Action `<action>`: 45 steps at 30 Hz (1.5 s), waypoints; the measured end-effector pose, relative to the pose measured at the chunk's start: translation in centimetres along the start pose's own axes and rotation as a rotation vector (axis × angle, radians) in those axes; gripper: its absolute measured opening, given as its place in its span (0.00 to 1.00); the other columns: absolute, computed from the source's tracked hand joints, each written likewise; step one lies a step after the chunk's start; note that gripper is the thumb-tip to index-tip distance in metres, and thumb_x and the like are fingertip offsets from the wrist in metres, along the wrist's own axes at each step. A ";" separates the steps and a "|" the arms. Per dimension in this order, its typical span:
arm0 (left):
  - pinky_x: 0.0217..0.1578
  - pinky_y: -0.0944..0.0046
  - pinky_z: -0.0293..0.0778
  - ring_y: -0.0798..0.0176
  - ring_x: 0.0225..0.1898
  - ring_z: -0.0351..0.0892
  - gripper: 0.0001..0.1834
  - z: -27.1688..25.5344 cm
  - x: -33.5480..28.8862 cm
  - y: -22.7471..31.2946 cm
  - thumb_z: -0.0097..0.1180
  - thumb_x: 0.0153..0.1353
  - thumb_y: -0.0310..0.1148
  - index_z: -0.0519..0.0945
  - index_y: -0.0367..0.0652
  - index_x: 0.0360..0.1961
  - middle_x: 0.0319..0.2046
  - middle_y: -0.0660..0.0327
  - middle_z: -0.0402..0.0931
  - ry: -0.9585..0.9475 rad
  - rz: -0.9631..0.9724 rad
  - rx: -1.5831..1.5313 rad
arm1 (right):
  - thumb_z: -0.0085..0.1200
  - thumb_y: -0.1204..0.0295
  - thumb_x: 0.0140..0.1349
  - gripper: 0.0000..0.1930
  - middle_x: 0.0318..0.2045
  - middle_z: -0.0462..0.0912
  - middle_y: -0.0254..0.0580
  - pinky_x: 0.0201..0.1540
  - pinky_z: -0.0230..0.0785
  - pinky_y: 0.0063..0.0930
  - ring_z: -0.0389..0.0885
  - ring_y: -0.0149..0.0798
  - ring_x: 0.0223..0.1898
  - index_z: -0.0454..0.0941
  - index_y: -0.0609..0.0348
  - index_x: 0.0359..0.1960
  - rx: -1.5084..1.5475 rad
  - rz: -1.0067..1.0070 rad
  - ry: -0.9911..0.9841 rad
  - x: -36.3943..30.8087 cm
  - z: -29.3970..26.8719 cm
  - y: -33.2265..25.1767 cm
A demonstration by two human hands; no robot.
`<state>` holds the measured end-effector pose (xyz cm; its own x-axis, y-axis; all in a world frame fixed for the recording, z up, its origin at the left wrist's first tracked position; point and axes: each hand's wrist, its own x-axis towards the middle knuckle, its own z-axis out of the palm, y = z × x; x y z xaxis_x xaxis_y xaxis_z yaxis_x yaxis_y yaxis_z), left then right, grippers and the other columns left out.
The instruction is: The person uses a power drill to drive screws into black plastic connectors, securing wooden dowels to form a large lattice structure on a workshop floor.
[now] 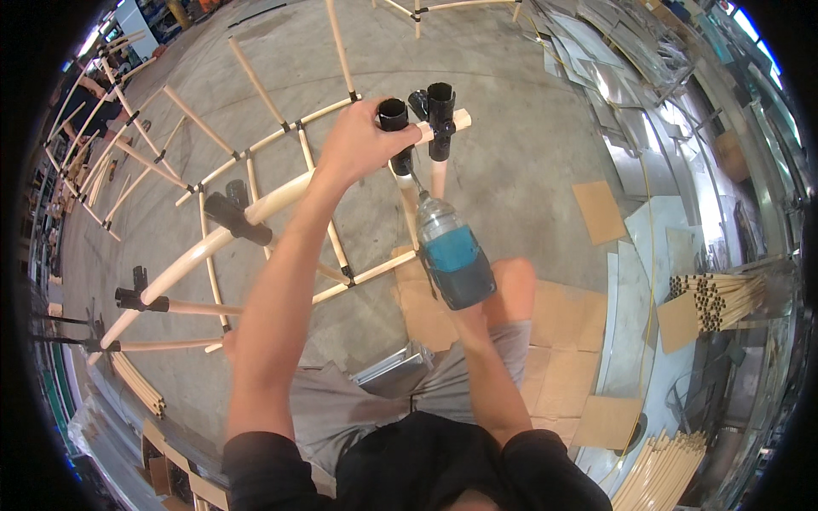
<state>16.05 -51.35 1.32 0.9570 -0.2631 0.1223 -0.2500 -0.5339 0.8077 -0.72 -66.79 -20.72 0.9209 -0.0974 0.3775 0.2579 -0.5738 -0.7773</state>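
Note:
My left hand (366, 140) is closed around a black pipe joint (393, 115) at the upper end of a cream-coloured pipe frame, thumb across its side. A second black joint (440, 123) sits just to the right on a short cream crosspiece (461, 120). Below them is a blue and dark grey power driver (452, 255), its thin bit reaching up to the lower part of the first joint. My right hand (470, 320) grips the driver from beneath; its fingers are mostly hidden behind the tool. A thick cream pipe (204, 247) carrying more joints passes behind my left forearm.
Larger pipe frames (285, 128) spread across the concrete floor ahead and left. Flattened cardboard (558, 341) lies under me. At right are metal sheets (635, 281), bundled pipes (720, 302) and more loose pipes (660, 473). A person (102, 111) bends at far left.

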 end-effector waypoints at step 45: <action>0.36 0.46 0.75 0.38 0.35 0.80 0.26 0.9 -1.2 -2.4 0.58 0.58 0.54 0.77 0.37 0.40 0.29 0.47 0.81 0.166 0.234 0.206 | 0.67 0.62 0.59 0.15 0.35 0.82 0.36 0.41 0.72 0.29 0.79 0.29 0.35 0.81 0.60 0.38 0.155 0.367 0.153 3.6 -5.6 -11.2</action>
<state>15.42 -50.43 -1.27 0.8770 -0.2724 0.3959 -0.4736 -0.6299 0.6156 -1.95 -65.29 -7.83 0.9086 -0.3991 0.1227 -0.0275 -0.3504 -0.9362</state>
